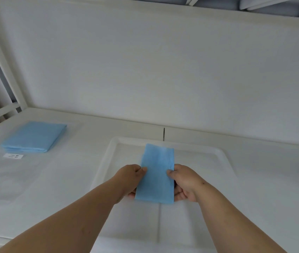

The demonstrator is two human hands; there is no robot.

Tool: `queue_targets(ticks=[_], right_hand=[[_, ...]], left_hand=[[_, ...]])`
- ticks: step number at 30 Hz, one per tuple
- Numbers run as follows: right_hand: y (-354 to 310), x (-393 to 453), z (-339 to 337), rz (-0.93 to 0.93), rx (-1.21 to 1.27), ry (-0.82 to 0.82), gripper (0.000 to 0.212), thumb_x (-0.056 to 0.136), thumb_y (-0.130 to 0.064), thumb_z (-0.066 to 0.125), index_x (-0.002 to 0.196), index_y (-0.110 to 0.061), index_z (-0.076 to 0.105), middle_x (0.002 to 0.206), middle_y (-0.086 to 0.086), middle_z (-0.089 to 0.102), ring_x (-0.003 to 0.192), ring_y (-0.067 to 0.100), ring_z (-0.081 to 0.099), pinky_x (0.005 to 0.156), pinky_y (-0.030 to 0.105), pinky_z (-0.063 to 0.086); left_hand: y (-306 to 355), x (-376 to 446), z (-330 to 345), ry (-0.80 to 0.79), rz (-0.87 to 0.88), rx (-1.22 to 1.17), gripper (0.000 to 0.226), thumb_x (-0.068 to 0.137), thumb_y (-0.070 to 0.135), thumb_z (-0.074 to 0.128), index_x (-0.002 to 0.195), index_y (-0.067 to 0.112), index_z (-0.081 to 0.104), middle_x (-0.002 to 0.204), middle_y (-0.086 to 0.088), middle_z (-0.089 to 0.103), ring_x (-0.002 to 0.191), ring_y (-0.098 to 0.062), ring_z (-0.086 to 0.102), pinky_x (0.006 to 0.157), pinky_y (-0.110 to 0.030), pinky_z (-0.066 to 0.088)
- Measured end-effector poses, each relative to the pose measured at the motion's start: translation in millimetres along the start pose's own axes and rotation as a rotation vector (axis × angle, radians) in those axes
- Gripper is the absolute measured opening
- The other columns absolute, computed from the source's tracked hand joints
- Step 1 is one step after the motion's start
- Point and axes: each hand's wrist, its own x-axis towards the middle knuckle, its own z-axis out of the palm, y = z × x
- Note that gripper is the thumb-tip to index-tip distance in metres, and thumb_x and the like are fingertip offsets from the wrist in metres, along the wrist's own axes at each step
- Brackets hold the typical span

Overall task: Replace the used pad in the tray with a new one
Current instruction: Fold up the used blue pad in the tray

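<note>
Folded blue pad (pixel 156 176) sits over the white tray (pixel 223 154), my left hand (pixel 129 179) and right hand (pixel 186 181) pinching its side edges. Far left on the tabletop (pixel 63 179) I see a blue pad stack (pixel 34 136) beside a small label (pixel 13 156), well apart.

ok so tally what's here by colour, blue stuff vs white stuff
Blue: 2, the folded pad held by the left hand and right hand, and the pad stack.
White: 2, the tray and the small label.
Total: 4

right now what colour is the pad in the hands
Light blue, plain; the pad shows best in the head view.
</note>
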Motion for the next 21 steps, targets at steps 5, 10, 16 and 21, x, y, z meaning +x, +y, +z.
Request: queue_targets(ticks=[5,10,16,21], right_hand=[[-0.9,9.4,-3.0,0.083,-0.014,-0.002,0.024,0.098,-0.014,0.04,0.109,-0.005,0.059,0.098,0.019,0.073,0.079,0.033,0.073,0.068,0.042,0.061],[-2.8,17.2,-0.2,0.117,-0.097,0.048,0.026,0.097,-0.009,0.033,0.103,-0.009,0.058,0.088,0.017,0.07,0.068,0.029,0.071,0.058,0.038,0.06],[-6.3,24.0,7.8,0.16,-0.184,0.13,0.025,0.096,-0.009,0.034,0.094,-0.005,0.058,0.077,0.017,0.066,0.057,0.028,0.065,0.049,0.035,0.057],[-0.7,28.8,11.2,0.085,-0.243,0.215,0.029,0.084,0.001,0.035,0.103,0.001,0.056,0.093,0.026,0.065,0.07,0.037,0.068,0.061,0.055,0.059]], left_hand=[[1.5,7.8,2.1,0.024,-0.053,0.035,0.036,0.1,0.036,0.043,0.098,0.006,0.061,0.091,-0.013,0.066,0.071,-0.026,0.067,0.053,-0.029,0.054],[3.4,13.1,3.1,0.049,-0.109,0.035,0.031,0.099,0.031,0.046,0.092,0.004,0.061,0.087,-0.014,0.064,0.065,-0.027,0.064,0.053,-0.032,0.057],[4.0,13.6,2.3,0.079,-0.132,0.064,0.021,0.096,0.025,0.051,0.093,0.006,0.057,0.089,-0.017,0.064,0.068,-0.034,0.067,0.064,-0.045,0.061],[4.3,12.7,2.7,0.106,-0.087,0.13,0.017,0.095,0.025,0.05,0.095,0.008,0.053,0.094,-0.016,0.062,0.064,-0.032,0.065,0.058,-0.041,0.06]])
